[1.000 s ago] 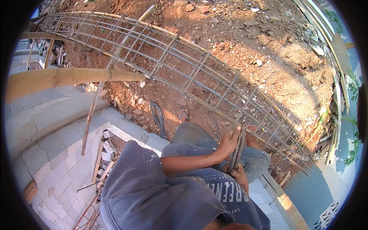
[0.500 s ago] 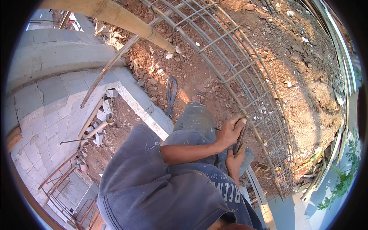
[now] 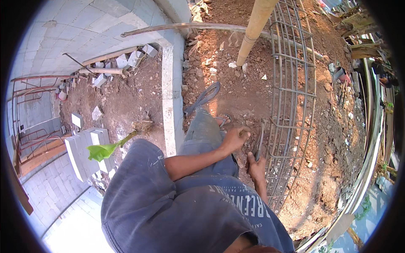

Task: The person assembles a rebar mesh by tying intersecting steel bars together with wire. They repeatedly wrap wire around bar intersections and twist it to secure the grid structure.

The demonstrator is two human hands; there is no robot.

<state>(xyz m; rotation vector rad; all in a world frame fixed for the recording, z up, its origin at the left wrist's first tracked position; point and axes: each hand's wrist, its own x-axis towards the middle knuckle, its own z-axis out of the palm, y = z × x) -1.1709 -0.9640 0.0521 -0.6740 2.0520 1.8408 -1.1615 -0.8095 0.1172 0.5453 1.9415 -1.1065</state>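
Note:
My right hand is closed around a slim dark metal hand tool, whose far end points away from me beside the rebar cage. The exact kind of tool is not clear. To its left, my left hand is curled with thumb and fingers together, apart from both tool and cage. Whatever it pinches, if anything, is too small to make out. Long steel bars joined by square stirrups form the cage, which runs away from me on the right.
A bamboo pole slants down to the reddish soil ahead. Looped grey wire lies near my foot. A low concrete ledge borders the left side, with grey blocks beyond. A wooden strip crosses the far side.
My view has swung round, so the cage now runs nearly straight ahead. My left hand has drawn away from the cage and the tool, leaving a gap between my hands.

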